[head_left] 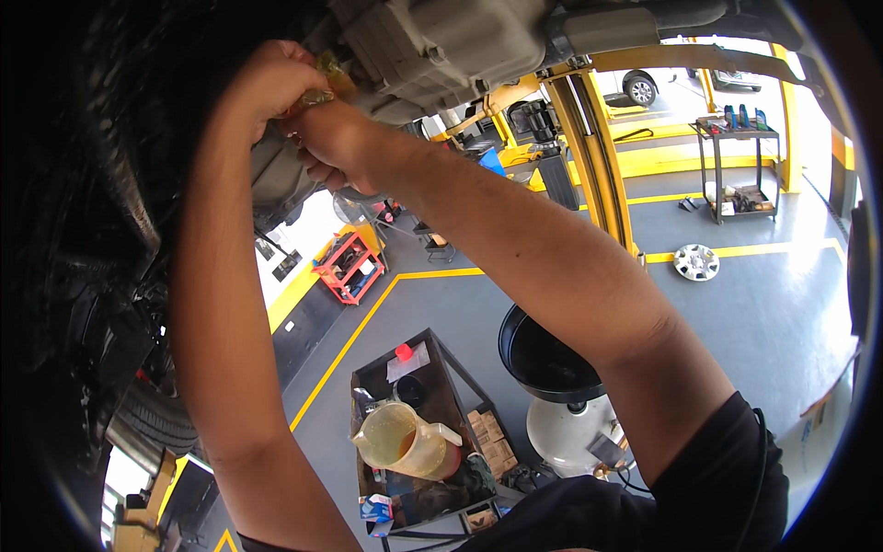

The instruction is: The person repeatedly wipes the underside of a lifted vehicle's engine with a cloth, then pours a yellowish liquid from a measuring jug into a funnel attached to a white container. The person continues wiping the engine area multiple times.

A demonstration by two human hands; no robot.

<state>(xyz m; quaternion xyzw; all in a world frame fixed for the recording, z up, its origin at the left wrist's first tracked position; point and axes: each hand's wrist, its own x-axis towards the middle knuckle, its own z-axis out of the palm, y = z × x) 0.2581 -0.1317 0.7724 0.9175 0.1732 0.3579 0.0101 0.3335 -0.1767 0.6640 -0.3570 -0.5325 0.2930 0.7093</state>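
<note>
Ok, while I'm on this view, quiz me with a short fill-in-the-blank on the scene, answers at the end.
1. The left hand and right hand are raised ____ than the translucent pitcher.
2. The small open-shelved trolley by the far wall is coloured ____.
3. In the picture, the wheel cover lies to the ____ of the pitcher.
4. The lines painted on the grey floor are ____.

Missing words: higher; red; right; yellow.

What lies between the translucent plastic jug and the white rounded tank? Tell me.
In the head view, the black metal cart's edge and brown cardboard boxes show between the jug and the tank.
</note>
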